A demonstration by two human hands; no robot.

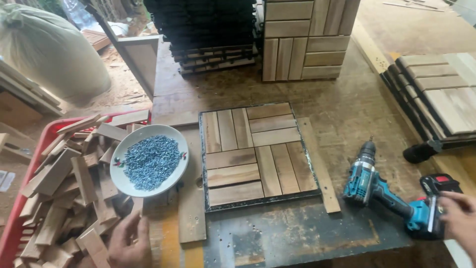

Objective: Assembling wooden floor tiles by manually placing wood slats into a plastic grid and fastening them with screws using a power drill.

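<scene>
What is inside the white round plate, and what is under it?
The white round plate holds a heap of small silvery screws. It rests on short wooden blocks in a red plastic crate; the blocks directly beneath are hidden.

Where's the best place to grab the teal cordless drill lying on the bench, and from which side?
Grip the drill by its handle, coming from the right, where the right hand already rests at the battery end. It lies on its side with the chuck pointing up and away toward the tile stacks, so the handle faces that hand.
</scene>
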